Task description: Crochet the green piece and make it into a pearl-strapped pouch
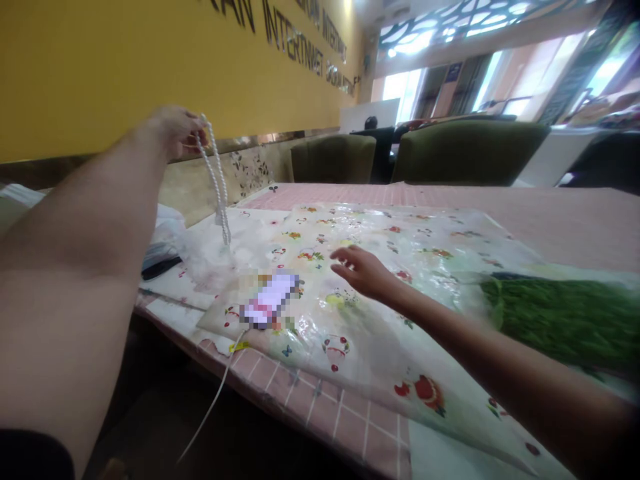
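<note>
One cable [220, 387] is the nearest thing that I can follow from my distant seat: it goes up from the lower left of the frame to the phone [270, 300], whose screen is pixelated for me. The phone lies on the printed cover [370, 360], left of the centre. At the right edge I find a green bundle [565, 320]. Near the middle of the frame, the right hand [363, 270] is over the cover; its fingers are a little bent and apart, and I see nothing in them. Farther, in the upper left, the left hand [179, 130] pinches the beads [219, 177] at their top. They hang in two lines; whether the lower end touches the clear bag [207, 243], I cannot tell. In my judgement, the lifting is done, but the beads rest in one hand only, so the handling looks unfinished. How much is left, my view does not show. Beyond stand chairs [473, 153] and the yellow wall [100, 67].
</note>
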A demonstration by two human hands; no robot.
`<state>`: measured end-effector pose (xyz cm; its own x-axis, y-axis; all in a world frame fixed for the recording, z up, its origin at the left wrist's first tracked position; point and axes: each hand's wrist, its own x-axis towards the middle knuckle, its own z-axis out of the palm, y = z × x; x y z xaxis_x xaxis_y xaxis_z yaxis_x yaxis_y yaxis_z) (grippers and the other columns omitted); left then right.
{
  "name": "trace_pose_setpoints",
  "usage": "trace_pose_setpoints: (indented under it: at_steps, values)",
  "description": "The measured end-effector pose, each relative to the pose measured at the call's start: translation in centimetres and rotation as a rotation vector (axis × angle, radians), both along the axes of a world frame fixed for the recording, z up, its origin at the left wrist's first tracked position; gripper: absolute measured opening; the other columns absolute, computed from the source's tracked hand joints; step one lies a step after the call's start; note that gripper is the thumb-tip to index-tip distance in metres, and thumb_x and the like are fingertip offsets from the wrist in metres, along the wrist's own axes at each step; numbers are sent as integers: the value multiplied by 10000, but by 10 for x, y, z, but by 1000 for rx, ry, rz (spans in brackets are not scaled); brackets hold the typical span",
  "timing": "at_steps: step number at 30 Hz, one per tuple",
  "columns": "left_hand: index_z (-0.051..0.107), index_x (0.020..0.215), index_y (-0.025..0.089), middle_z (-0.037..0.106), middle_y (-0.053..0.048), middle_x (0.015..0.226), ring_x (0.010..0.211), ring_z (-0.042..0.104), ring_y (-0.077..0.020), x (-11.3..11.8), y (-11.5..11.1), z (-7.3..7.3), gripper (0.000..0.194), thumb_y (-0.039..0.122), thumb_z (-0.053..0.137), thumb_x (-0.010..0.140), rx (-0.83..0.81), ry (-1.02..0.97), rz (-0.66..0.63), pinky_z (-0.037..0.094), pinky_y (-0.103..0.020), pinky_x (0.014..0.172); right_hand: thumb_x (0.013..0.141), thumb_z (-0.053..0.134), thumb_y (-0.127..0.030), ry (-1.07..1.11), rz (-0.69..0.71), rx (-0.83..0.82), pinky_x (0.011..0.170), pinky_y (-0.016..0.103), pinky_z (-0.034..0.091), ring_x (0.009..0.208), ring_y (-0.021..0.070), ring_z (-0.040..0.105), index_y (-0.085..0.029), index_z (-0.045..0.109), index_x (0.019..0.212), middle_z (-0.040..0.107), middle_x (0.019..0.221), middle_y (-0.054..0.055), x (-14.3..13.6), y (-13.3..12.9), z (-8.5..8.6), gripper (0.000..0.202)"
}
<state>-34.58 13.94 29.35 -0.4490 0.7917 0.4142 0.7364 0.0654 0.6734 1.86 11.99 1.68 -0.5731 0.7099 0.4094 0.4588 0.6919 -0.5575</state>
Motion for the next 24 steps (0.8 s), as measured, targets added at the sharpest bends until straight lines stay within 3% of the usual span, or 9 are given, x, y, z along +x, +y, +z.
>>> trace_pose_setpoints:
  at_steps: [5,10,12,13,15,16,18,20,24]
  values:
    - [581,1222,131,627,-108,1179,988,637,-197,10,-4,-11,318,316,558,965,15,-140,-137,553,-409,835,924,584,-274,46,64,-90,810,361,490,821,188,620,-111,655,1166,690,990,114,-82,21,61,301]
    - [592,1200,130,634,-99,1151,971,641,-189,24,-5,-12,280,288,539,974,39,-220,-231,559,-389,815,871,657,-458,92,92,-42,891,327,482,966,188,640,-100,589,1260,688,1104,119,-157,35,83,533]
    - [596,1192,133,636,-96,1147,964,643,-190,31,-4,-14,281,293,556,964,31,-242,-262,563,-385,810,852,562,-602,125,56,1,900,333,470,1021,202,644,-71,595,1217,687,1083,100,-181,36,85,645]
    - [597,1192,132,636,-96,1147,967,643,-189,34,-3,-15,277,287,550,968,26,-251,-273,563,-384,812,887,404,-634,140,32,21,905,350,453,1059,215,636,-37,606,1162,680,1050,83,-190,36,85,688]
    - [598,1192,130,635,-96,1149,974,643,-187,38,-1,-18,270,276,540,973,25,-267,-278,562,-384,818,919,79,-554,159,-10,36,898,379,419,1102,227,614,20,621,1017,657,962,48,-201,38,84,795]
    - [598,1192,127,633,-97,1150,977,642,-185,38,0,-19,267,270,530,977,31,-275,-272,560,-384,821,929,26,-494,161,-23,24,891,377,417,1087,215,617,25,625,946,651,916,35,-204,40,83,793]
    - [601,1187,125,634,-96,1143,979,643,-184,36,3,-19,260,263,513,985,56,-296,-251,560,-382,822,981,211,-429,152,-39,-30,878,336,451,974,162,655,-18,636,847,671,835,27,-203,48,77,606]
    - [599,1189,121,633,-97,1141,987,642,-183,30,5,-17,261,257,487,996,103,-324,-232,558,-383,825,941,488,-329,133,-57,-113,819,285,511,802,127,672,-77,645,808,696,779,40,-199,61,67,326]
    - [597,1192,136,629,-94,1161,977,640,-195,15,7,-7,295,304,576,952,249,-385,-204,563,-387,822,880,597,-173,63,-132,-329,627,300,576,578,156,653,-89,648,781,672,669,81,-191,88,40,139]
